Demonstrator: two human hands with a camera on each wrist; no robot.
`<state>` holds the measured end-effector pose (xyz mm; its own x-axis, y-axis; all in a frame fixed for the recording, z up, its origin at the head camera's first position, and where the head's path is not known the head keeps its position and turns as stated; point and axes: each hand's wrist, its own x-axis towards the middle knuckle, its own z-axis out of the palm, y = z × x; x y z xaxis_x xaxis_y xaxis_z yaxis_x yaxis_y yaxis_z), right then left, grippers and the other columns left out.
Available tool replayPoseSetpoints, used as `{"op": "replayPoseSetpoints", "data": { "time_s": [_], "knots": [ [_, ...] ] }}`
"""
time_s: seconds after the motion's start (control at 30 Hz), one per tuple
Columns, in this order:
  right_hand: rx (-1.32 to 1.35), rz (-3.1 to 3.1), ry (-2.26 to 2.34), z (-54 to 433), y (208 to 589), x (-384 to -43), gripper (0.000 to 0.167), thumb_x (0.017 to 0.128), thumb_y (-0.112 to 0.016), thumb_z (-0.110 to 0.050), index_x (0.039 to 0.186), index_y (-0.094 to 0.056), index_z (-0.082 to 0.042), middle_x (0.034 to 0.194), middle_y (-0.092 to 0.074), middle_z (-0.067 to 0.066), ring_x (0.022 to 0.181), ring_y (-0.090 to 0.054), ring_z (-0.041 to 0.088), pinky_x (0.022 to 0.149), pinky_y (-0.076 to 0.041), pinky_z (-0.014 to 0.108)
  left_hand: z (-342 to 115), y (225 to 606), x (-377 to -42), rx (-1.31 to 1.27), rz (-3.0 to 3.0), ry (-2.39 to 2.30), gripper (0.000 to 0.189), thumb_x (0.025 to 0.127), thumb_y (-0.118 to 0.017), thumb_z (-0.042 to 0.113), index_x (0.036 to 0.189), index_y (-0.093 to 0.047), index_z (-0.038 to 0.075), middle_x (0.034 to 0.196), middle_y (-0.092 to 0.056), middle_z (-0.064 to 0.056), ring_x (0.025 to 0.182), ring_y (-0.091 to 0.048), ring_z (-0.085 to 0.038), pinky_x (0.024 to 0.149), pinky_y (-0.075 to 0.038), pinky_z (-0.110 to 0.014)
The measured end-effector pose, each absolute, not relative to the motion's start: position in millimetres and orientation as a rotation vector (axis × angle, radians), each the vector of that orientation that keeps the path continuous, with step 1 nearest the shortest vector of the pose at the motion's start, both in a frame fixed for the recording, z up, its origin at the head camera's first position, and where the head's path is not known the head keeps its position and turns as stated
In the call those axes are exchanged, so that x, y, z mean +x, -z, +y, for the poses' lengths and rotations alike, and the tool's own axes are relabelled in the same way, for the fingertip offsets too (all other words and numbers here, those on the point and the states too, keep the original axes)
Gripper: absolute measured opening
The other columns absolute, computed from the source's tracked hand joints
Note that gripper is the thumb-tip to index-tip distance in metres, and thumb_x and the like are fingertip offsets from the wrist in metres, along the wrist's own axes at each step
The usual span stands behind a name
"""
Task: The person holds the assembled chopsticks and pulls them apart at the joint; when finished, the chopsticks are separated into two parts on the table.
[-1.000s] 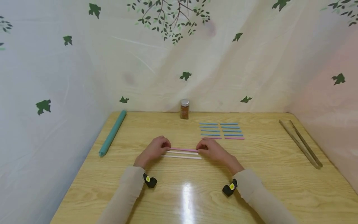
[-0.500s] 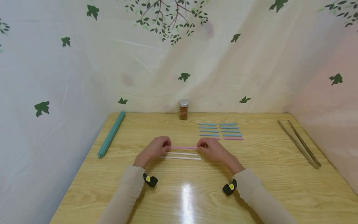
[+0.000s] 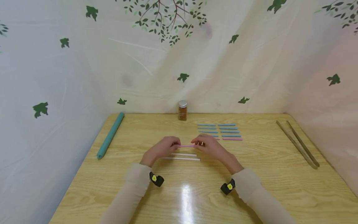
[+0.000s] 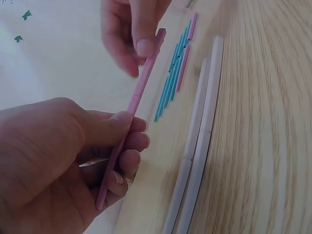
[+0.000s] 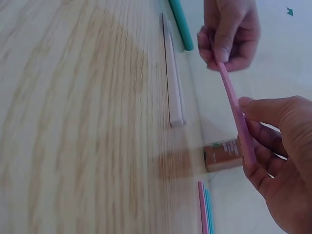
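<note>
Both hands hold one thin pink stick (image 3: 186, 146), raised above the table near its middle. My left hand (image 3: 162, 147) pinches it between thumb and fingers, and in the left wrist view its lower end lies along the curled fingers. At the other end, my right hand (image 3: 211, 147) grips it with thumb and fingertips. A fine seam line crosses the pink stick (image 4: 138, 93) partway along. Under the hands, two longer white sticks (image 3: 184, 154) lie side by side on the table; the left hand covers part of them in the head view.
Behind the right hand lie two columns of short blue sticks (image 3: 207, 128) with pink sticks (image 3: 232, 139) at the near end. A spice jar (image 3: 182, 112) stands at the back edge. A green roll (image 3: 110, 137) lies left; tongs (image 3: 295, 143) lie right.
The pink stick has risen away from beside the white sticks. My left hand has slid rightward along it, closer to the right hand, so less of it shows between them.
</note>
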<state>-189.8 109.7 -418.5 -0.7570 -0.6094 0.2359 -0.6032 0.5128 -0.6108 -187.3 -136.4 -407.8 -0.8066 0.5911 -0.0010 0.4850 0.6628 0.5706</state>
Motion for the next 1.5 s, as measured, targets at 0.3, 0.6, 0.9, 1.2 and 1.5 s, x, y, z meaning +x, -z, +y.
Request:
{"op": "replayPoseSetpoints", "data": {
  "time_s": [0.3, 0.6, 0.9, 1.2, 1.5],
  "knots": [
    [-1.006, 2.693, 1.039, 98, 422, -195, 0.015, 0.094, -0.062, -0.027, 0.099, -0.07, -0.015, 0.087, -0.064, -0.007, 0.077, -0.054, 0.006, 0.068, -0.047, 0.024, -125, 406, -190, 0.931, 2.754, -0.769, 0.014, 0.095, -0.058, 0.014, 0.104, -0.069, 0.011, 0.087, -0.063, -0.001, 0.075, -0.052, -0.01, 0.069, -0.045, -0.026],
    [-1.048, 2.631, 1.072, 93, 421, -197, 0.012, 0.094, -0.062, -0.024, 0.094, -0.069, -0.015, 0.084, -0.063, -0.005, 0.075, -0.054, 0.006, 0.068, -0.048, 0.023, -121, 399, -190, 0.938, 2.718, -0.788, 0.009, 0.094, -0.061, 0.015, 0.094, -0.068, 0.009, 0.087, -0.064, 0.001, 0.077, -0.053, -0.009, 0.071, -0.046, -0.025],
    [-0.949, 2.666, 1.046, 109, 419, -199, 0.015, 0.097, -0.057, -0.024, 0.093, -0.065, -0.011, 0.083, -0.061, 0.0, 0.071, -0.05, 0.011, 0.064, -0.044, 0.025, -137, 401, -194, 0.912, 2.769, -0.878, 0.014, 0.096, -0.058, 0.015, 0.095, -0.068, 0.006, 0.088, -0.065, -0.003, 0.075, -0.054, -0.01, 0.069, -0.047, -0.026],
    [-0.953, 2.719, 1.177, 136, 427, -203, 0.011, 0.093, -0.063, -0.022, 0.094, -0.07, -0.013, 0.081, -0.062, -0.003, 0.067, -0.049, 0.008, 0.058, -0.044, 0.023, -154, 399, -200, 0.778, 2.811, -0.904, 0.018, 0.096, -0.058, 0.018, 0.096, -0.069, 0.004, 0.088, -0.066, -0.007, 0.073, -0.053, -0.012, 0.068, -0.047, -0.028],
    [-0.895, 2.757, 1.244, 143, 427, -199, 0.012, 0.092, -0.064, -0.02, 0.098, -0.073, -0.013, 0.086, -0.06, -0.001, 0.071, -0.048, 0.011, 0.06, -0.043, 0.023, -136, 404, -205, 0.815, 2.803, -0.896, 0.017, 0.095, -0.059, 0.019, 0.1, -0.07, 0.007, 0.086, -0.064, -0.001, 0.075, -0.053, -0.01, 0.068, -0.046, -0.025]
  ]
}}
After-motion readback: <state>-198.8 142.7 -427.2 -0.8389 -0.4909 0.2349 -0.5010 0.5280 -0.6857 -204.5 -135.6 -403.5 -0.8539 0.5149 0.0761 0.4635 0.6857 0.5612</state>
